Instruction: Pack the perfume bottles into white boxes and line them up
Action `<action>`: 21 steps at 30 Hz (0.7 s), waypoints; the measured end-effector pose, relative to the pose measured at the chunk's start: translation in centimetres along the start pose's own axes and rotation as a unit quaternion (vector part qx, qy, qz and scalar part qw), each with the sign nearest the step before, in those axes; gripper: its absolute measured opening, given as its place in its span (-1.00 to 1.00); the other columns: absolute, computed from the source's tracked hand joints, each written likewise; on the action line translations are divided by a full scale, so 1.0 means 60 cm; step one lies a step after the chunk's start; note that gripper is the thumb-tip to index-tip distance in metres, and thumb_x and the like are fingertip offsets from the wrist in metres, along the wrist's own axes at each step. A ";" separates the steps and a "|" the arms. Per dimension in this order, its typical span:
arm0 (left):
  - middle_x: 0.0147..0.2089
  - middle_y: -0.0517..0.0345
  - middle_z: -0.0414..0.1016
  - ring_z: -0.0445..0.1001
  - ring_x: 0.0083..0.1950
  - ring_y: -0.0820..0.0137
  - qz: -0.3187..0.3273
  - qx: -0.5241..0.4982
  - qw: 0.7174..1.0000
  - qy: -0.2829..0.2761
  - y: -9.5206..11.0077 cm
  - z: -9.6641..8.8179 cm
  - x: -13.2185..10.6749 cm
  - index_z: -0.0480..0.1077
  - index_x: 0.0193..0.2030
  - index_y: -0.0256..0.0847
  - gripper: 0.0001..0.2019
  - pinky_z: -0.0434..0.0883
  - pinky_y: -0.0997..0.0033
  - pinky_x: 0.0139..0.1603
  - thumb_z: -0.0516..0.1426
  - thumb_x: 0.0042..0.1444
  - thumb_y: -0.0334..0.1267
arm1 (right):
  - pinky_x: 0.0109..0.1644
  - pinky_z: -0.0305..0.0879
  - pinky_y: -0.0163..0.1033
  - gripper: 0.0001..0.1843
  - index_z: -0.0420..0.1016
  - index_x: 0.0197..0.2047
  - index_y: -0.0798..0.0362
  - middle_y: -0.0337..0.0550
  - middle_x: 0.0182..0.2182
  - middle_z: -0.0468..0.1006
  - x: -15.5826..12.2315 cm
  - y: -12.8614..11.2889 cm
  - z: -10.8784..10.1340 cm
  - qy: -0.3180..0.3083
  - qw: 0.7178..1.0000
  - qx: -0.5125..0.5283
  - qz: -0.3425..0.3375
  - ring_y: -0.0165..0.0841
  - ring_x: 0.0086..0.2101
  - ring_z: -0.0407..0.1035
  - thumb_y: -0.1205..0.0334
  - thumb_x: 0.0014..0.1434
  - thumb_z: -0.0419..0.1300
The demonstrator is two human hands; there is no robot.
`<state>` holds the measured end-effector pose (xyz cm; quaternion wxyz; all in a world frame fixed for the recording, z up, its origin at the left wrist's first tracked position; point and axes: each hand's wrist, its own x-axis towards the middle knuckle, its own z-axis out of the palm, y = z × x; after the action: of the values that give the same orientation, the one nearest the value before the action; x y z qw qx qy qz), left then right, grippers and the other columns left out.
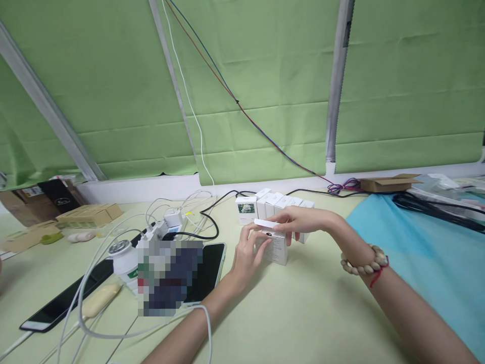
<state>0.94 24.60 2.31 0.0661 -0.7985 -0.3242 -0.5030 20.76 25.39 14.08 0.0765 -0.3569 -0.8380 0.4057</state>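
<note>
A small white carton [279, 251] with fine print on its side stands upright on the table, its top flap [265, 223] raised. My left hand [247, 247] holds the carton from the left, with the thumb and fingers bent at its upper edge. From the right, my right hand [297, 219] reaches over the top, its fingers on the flap and the carton's right side. A small dark round spot shows at the opening; what lies inside is hidden. Right behind stands a row of similar white cartons [247, 210], the leftmost with a white flower picture.
To the left lie a phone [212, 268], a white bottle [123, 260], a power strip [151, 235] and a looping white cable [113, 335]. Blue cloth [409, 273] covers the table's right side. Cardboard boxes [89, 215] sit at the far left, and an open cardboard tray [390, 183] at the back right.
</note>
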 end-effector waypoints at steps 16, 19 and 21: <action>-0.05 0.05 0.25 0.31 0.04 0.31 0.004 0.050 0.999 -0.003 0.014 0.002 -0.001 0.23 -0.08 -0.18 -0.79 0.41 0.39 -0.14 0.11 0.17 -0.24 | -0.41 0.35 -0.40 -0.42 -0.04 0.36 -0.08 0.03 0.12 0.27 0.009 0.007 0.006 0.015 0.999 0.041 -0.023 -0.53 -0.45 0.42 0.07 0.31 -0.04; -0.14 0.09 0.32 0.26 0.07 0.29 0.026 0.066 0.997 0.005 0.013 0.001 0.002 0.24 -0.10 -0.19 -0.80 0.38 0.35 -0.06 0.13 0.15 -0.28 | -0.41 0.33 -0.41 -0.49 0.12 0.31 -0.05 -0.02 -0.02 0.40 0.011 0.007 0.005 0.020 1.000 0.018 -0.012 -0.52 -0.45 0.43 0.08 0.33 -0.08; -0.18 0.11 0.31 0.29 -0.02 0.33 0.026 0.075 0.997 0.011 0.015 0.000 0.003 0.26 -0.12 -0.18 -0.81 0.38 0.39 -0.11 0.14 0.14 -0.26 | -0.40 0.32 -0.42 -0.52 0.20 0.27 -0.04 -0.05 -0.11 0.46 0.012 0.006 0.005 0.016 1.000 0.005 -0.006 -0.50 -0.43 0.44 0.08 0.32 -0.07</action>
<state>1.51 23.99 2.64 0.1427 -0.7939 -0.3395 -0.4838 20.32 25.81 13.49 0.0935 -0.3579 -0.8369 0.4035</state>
